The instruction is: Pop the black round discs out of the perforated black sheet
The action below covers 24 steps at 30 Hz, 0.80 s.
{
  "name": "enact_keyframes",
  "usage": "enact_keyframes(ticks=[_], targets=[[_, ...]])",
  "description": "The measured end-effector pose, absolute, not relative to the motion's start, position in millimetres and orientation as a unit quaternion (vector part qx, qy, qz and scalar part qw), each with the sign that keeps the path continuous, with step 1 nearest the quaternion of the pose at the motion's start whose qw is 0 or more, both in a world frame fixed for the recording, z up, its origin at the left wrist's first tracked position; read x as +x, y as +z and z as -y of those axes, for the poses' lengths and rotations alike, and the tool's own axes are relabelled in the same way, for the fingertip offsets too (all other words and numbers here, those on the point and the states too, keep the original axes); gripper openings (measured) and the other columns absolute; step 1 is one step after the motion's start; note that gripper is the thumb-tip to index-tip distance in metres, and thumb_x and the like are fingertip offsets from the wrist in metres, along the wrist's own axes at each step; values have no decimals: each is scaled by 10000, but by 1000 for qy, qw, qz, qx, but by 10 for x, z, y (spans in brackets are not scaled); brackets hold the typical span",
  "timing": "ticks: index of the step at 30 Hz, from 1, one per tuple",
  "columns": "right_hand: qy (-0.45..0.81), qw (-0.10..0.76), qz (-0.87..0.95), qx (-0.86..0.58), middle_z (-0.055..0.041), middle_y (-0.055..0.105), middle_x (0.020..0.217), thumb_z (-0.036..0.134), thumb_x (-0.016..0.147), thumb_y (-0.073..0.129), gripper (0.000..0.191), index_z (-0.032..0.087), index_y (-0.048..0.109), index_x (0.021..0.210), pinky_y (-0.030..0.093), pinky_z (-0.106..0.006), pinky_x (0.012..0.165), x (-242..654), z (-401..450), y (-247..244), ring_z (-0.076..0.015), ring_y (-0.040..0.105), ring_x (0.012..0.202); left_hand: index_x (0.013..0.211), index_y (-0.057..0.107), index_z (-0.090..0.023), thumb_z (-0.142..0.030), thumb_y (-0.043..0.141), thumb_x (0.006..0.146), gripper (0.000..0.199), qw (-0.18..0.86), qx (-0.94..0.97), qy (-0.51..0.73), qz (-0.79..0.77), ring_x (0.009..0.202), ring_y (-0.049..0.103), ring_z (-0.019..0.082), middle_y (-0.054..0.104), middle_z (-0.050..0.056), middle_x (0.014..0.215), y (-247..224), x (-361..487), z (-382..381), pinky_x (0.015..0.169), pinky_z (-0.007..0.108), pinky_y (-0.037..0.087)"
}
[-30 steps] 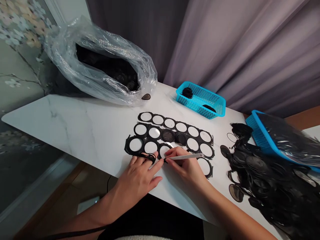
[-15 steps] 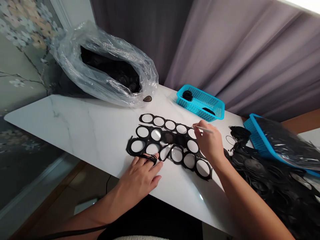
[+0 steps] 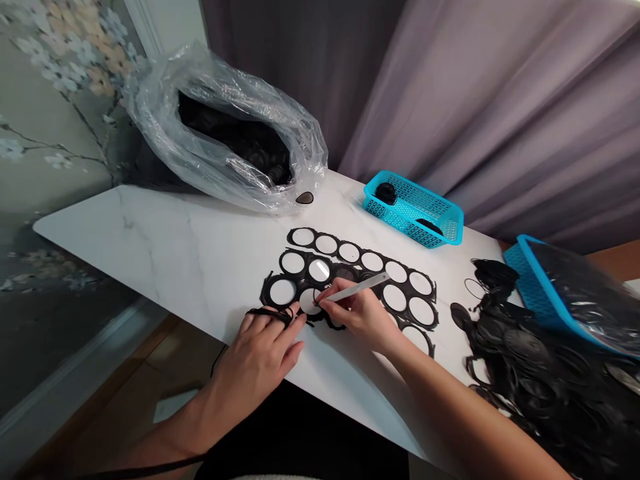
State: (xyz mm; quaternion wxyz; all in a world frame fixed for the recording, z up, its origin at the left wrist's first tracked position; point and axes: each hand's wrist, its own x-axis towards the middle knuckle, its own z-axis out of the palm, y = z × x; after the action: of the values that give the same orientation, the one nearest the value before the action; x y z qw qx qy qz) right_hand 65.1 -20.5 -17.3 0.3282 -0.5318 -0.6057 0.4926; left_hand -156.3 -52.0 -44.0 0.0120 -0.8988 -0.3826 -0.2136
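Rows of black die-cut sheet strips [image 3: 349, 253] with round openings lie on the white marbled table. My left hand [image 3: 270, 343] rests flat at the near left end of the front strip, fingers stretched and thumb apart. Thin black rings [image 3: 273, 315] lie across its fingers like loops. My right hand [image 3: 363, 313] pinches flat silver tweezers [image 3: 357, 287], their tips down at a round opening of the front strip, close to my left fingertips. A thin dark curved piece shows at the tips. My right hand covers part of the front strip.
A clear plastic bag [image 3: 225, 87] with black pieces stands behind, a small dark oval piece [image 3: 305, 198] beside it. A blue basket [image 3: 413, 230] holds black rings. At right, a black heap [image 3: 525, 353] lies beside another blue basket [image 3: 540, 287] with plastic-wrapped black material.
My right hand has moved left and nearer with the tweezers, from the back strip to the front strip beside my left hand. The whole view has shifted slightly.
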Motion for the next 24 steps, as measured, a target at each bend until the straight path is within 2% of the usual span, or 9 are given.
enact_keyframes(ticks=[4, 11, 17, 21, 24], targets=[[447, 297, 651, -537, -20, 648, 789, 235, 853, 587, 88, 184, 638, 803, 368, -259, 577, 570, 257, -211, -136, 512, 658, 1280, 625, -172, -238, 518, 983, 323, 20, -897, -206, 390, 915, 555, 263, 661, 81, 1184, -442, -1564, 558, 822, 414, 387], [431, 300, 669, -527, -24, 642, 816, 222, 851, 612, 83, 188, 638, 780, 417, -292, 672, 560, 284, -235, -169, 567, 769, 1292, 612, -184, -221, 525, 971, 335, 16, -899, -191, 394, 937, 567, 263, 648, 93, 1190, -427, -1562, 565, 811, 410, 392], [389, 303, 697, -521, -25, 658, 825, 180, 857, 605, 73, 194, 618, 786, 442, -302, 689, 547, 289, -259, -177, 584, 780, 1283, 621, -203, -214, 519, 967, 332, 13, -898, -183, 400, 963, 572, 269, 632, 93, 1241, -418, -1566, 558, 816, 411, 401], [296, 297, 763, -492, -50, 682, 926, 136, 873, 558, 114, 196, 566, 776, 462, -313, 738, 480, 403, -286, -186, 594, 835, 1301, 612, -240, -219, 549, 949, 358, 4, -898, -167, 407, 1003, 566, 275, 591, 86, 1325, -402, -1588, 557, 819, 405, 409], [195, 239, 850, -426, -99, 688, 1044, 157, 903, 504, 76, 188, 570, 881, 451, -368, 805, 492, 410, -269, -233, 599, 927, 1314, 602, -253, -208, 573, 925, 393, 1, -899, -162, 407, 984, 562, 270, 605, 78, 1305, -405, -1597, 547, 821, 399, 412]])
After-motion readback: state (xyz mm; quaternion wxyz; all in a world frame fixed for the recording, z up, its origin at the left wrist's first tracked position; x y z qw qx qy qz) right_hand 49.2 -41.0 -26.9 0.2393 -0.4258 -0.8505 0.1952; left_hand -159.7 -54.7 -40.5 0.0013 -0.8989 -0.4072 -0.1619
